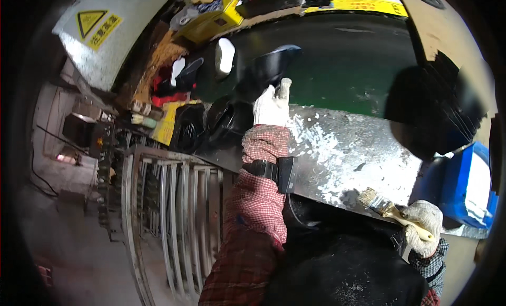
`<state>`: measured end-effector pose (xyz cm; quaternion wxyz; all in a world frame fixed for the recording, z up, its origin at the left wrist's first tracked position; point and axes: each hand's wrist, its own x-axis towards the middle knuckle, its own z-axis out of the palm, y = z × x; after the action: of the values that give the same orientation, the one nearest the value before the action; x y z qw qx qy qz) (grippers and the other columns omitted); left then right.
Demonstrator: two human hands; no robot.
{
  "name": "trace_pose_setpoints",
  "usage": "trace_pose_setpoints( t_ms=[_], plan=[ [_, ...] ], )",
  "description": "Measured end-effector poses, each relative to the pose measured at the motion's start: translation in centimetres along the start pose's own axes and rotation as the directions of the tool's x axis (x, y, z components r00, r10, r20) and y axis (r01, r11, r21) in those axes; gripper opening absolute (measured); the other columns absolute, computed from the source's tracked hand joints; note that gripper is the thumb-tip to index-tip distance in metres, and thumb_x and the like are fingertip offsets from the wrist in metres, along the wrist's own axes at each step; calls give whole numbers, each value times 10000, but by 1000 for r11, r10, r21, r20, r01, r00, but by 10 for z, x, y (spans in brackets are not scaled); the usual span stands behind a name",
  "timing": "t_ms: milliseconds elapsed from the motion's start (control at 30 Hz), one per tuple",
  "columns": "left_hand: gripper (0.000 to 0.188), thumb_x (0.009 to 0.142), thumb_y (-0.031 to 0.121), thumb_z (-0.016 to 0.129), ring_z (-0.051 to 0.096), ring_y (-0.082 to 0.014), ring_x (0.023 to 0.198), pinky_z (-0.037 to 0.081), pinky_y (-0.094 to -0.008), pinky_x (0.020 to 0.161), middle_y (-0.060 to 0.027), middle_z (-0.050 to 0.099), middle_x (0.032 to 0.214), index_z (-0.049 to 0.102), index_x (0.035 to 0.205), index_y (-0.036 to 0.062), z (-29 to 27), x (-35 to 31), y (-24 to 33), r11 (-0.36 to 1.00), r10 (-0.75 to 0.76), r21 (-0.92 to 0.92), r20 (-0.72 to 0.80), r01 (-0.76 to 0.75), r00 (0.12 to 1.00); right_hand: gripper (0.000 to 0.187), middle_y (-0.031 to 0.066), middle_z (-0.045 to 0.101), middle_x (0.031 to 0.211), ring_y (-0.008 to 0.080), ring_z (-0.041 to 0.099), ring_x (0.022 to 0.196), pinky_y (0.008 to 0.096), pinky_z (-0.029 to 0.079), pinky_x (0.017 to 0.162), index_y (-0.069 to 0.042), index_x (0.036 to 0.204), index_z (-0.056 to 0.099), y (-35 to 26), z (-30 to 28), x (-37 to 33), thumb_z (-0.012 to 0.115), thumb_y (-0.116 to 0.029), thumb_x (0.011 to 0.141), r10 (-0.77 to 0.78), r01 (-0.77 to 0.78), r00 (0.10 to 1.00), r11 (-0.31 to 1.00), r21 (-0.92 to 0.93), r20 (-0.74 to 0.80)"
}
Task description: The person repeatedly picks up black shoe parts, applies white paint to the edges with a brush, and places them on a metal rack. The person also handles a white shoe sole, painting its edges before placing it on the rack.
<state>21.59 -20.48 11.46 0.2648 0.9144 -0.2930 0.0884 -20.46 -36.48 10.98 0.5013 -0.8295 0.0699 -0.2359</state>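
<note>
My left hand, in a white glove, stretches out over the work surface, its thumb up and the other fingertips against a glossy black shoe piece. It seems to grip the piece's near edge; the fingertips are partly hidden. My right hand, also gloved, is closed around the pale handle of a paintbrush at the lower right. The worn bristles point left, over the near edge of a metal plate smeared with white. More black shoe pieces lie left of my left hand.
Beyond the plate runs a dark green belt, with a white sole on it. A blue bin stands right, near a stack of dark sheets. A metal rack stands lower left. A yellow box sits at the back.
</note>
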Motion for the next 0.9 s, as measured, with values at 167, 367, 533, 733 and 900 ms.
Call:
trace_pose_setpoints(
  t_ms=[167, 367, 533, 733, 900],
  plan=[
    [306, 1027, 276, 539, 530, -72, 463, 385, -210, 361, -64, 691, 825, 603, 1227, 53, -89, -100, -25, -21, -84, -834, 550, 551, 831, 417, 144, 669, 749, 335, 655, 709, 410, 522, 717, 6, 901, 693, -1, 13, -7, 679, -402, 815, -62, 55, 996, 993, -104, -67],
    [359, 1024, 343, 525, 659, -147, 735, 516, -285, 638, -94, 704, 922, 626, 1249, 82, -97, -389, -182, -35, -549, -365, 785, 930, 287, 426, 193, 633, 1141, 274, 631, 1036, 386, 504, 916, 77, 1175, 587, -48, 25, 0, 622, -288, 958, 178, -178, 979, 984, -11, 96],
    [434, 977, 345, 562, 632, -330, 1169, 481, -436, 977, -192, 662, 1252, 603, 1306, 64, -88, -714, -310, -150, -968, -409, -125, 900, -218, 362, 177, 630, 1200, 239, 634, 1046, 324, 505, 898, 73, 1259, 582, -83, 49, 20, 530, -188, 1013, 171, -157, 973, 982, -101, 155],
    [546, 950, 364, 598, 572, -393, 1228, 427, -450, 1069, -249, 587, 1341, 554, 1337, -19, -102, -761, -383, -131, -933, 55, -345, 990, -104, 390, 146, 665, 1178, 207, 621, 1070, 317, 487, 923, 55, 1255, 601, -122, 87, 38, 522, -259, 1038, 50, 10, 987, 926, -377, 149],
    [586, 944, 382, 650, 591, -429, 1186, 417, -442, 1083, -270, 562, 1367, 560, 1324, -55, -159, -731, -412, -49, -668, 212, -733, 976, 126, 332, 152, 682, 1139, 233, 628, 1066, 340, 489, 939, 29, 1225, 631, -160, 104, 26, 510, -215, 1035, -7, 58, 996, 779, -624, 84]
  ],
)
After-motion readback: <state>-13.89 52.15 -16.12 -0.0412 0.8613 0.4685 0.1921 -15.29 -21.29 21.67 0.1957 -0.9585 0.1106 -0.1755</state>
